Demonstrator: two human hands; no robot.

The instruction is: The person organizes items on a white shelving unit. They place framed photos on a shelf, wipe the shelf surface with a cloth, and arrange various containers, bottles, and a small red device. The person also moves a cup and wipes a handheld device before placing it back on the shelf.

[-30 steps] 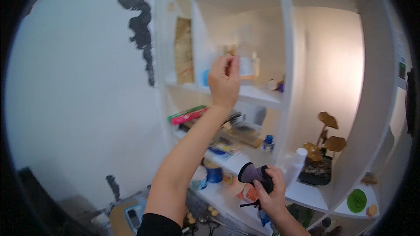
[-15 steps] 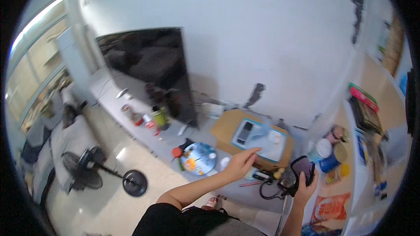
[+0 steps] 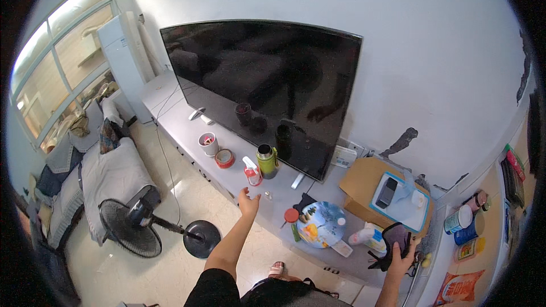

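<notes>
Head view: left hand [image 3: 248, 203] loosely spread, empty, by cabinet edge [image 3: 211, 171]; right hand [image 3: 402, 261] grips black-trimmed fabric [image 3: 396, 237]

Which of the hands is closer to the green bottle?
Left. The left hand is on the near side of the green bottle, not touching it. The right hand is farther away, off to the bottle's right, holding a purple-and-black thing.

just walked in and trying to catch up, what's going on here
The person's right hand holds a soft black-and-purple item; what exactly it is, I can't tell. The left hand is empty, fingers apart, near a red-and-white bottle. On the long grey cabinet stand a large dark television, a green flask and a cardboard box.
</notes>
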